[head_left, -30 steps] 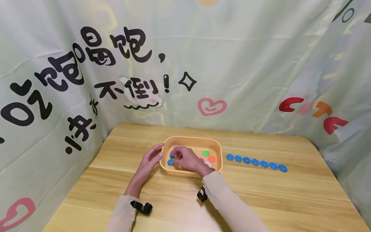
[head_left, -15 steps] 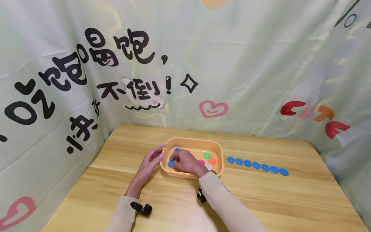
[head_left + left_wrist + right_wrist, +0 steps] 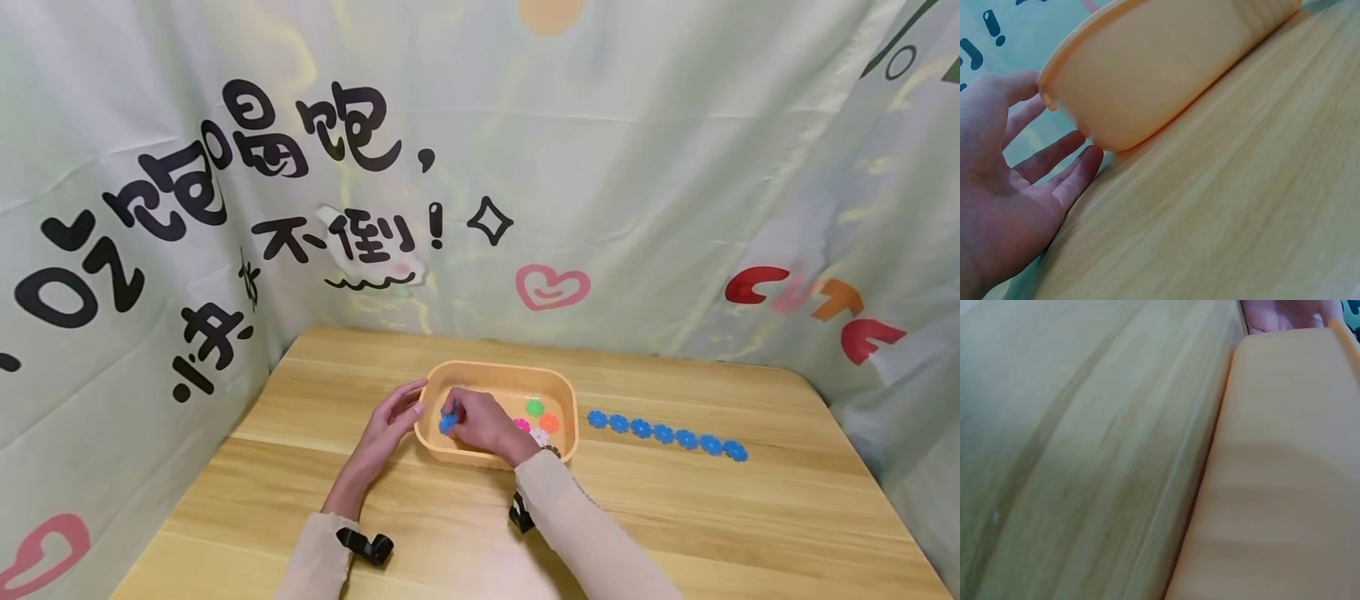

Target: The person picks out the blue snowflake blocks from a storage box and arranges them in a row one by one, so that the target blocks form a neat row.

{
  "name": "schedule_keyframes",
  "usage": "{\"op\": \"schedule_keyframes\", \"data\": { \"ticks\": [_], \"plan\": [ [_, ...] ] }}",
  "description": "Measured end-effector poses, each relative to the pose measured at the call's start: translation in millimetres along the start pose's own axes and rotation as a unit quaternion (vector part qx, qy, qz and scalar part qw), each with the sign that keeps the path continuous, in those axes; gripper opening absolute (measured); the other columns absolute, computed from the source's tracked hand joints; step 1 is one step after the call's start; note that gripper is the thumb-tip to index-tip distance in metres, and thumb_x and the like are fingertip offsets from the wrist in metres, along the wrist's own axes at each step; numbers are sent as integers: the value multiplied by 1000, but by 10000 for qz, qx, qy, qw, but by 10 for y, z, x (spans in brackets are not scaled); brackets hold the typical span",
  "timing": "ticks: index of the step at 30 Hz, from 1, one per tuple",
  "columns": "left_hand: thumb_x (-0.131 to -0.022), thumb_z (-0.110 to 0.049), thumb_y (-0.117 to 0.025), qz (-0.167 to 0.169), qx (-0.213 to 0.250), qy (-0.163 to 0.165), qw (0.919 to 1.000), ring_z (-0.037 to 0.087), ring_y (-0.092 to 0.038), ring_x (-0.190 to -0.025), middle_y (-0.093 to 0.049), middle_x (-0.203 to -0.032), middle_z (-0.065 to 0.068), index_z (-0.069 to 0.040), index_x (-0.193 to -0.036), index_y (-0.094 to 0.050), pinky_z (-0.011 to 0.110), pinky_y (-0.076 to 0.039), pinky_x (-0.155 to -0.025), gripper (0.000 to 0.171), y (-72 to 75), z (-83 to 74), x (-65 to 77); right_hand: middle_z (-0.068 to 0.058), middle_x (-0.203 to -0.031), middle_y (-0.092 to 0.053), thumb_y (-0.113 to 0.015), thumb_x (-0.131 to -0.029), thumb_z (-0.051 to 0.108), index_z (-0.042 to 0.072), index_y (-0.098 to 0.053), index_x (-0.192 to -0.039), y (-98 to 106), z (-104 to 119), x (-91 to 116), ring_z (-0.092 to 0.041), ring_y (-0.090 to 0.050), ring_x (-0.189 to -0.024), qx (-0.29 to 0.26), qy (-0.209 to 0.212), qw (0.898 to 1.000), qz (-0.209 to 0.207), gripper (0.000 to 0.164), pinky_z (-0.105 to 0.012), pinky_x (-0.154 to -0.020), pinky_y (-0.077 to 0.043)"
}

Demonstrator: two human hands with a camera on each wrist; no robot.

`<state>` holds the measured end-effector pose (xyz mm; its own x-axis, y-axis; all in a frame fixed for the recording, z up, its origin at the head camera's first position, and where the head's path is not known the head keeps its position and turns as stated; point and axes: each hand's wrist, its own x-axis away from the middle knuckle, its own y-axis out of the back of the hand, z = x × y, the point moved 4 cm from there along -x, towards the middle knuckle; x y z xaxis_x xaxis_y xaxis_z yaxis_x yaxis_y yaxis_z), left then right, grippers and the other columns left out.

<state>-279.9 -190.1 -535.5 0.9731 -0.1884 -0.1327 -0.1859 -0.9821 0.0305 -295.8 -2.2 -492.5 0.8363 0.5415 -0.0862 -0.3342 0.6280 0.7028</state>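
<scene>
In the head view, an orange plastic bin stands on the wooden table. My right hand reaches inside at its left end, pinching a blue flower-shaped disc between thumb and fingers. More blue shows at those fingertips, partly covered by the hand. My left hand steadies the bin's left end. The left wrist view has that left hand with spread, relaxed fingers against the bin's end wall and one digit at the rim. Only the bin's outer side and part of the left hand appear in the right wrist view.
Loose discs lie at the bin's right end: green, orange, pink, white and a dark one. Right of the bin, several blue discs form a slanting row. Printed cloth hangs behind the table.
My right fingers have closed in on the blue discs, which lay more apart earlier and now cluster at the fingertips. The left hand stays at the bin; the head view has shifted slightly.
</scene>
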Motion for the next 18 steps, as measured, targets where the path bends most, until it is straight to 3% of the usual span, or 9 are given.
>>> {"op": "schedule_keyframes", "data": {
  "ticks": [5, 12, 18],
  "plan": [
    [-105, -28, -61, -2, -32, 32, 10000, 33, -53, -134, -52, -150, 14, -20, -147, -54, 38, -55, -98, 43, 15, -6, -5, 0, -75, -60, -73, -90, -1, 6, -64, -101, 55, -19, 9, -12, -52, -66, -253, -241, 9994, -83, 16, -26, -64, -45],
    [-104, -28, -63, -135, -68, 26, 9999, 32, -54, -133, -54, -148, 12, -22, -145, -57, 38, -55, -98, 42, 47, -11, -11, -11, -84, -63, -63, -96, -4, 0, -66, -109, 225, -49, 84, -19, -62, -69, -1433, -610, 9870, -398, 14, -24, -58, -48],
    [-105, -30, -62, -71, -173, 96, 9998, 31, -52, -135, -51, -150, 12, -24, -146, -55, 39, -55, -99, 42, 26, 3, 2, -15, -93, -64, -63, -97, -3, 0, -66, -115, 381, -82, 218, -36, -67, -80, -1885, -593, 9783, -619, 19, -41, -66, -60]
  ]
}}
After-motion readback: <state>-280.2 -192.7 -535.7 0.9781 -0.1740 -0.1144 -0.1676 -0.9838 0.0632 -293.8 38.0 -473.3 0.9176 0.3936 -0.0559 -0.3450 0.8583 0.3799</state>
